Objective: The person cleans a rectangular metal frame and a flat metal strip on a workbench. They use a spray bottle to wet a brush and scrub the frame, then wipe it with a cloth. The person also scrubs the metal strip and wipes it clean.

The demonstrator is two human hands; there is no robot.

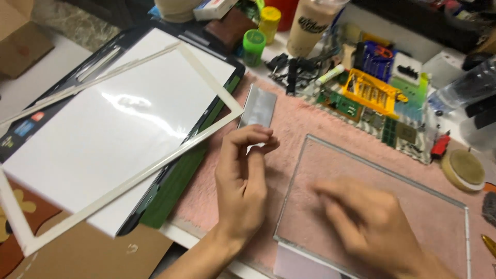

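Head view: two hands over a pink towel, one pinching a small metal plate, the other blurred over a glass pane.

Far left, a white sheet (103,129) lies on a dark frame, with a thin white bezel frame (155,168) resting askew over it. Next, the left hand (243,181) is raised above the pink towel (305,129) on the worktop, thumb and fingers (256,135) pinched on the lower edge of a silvery metal plate (258,106) (plate tilted, upper end toward the clutter). Right of it, a clear glass pane (382,170) lies flat on the towel. The right hand (369,222) hovers over the pane, motion-blurred; fingers spread loosely, holding nothing, contact with glass cannot be told. Behind, circuit boards (346,103) and a yellow bit holder (369,88).
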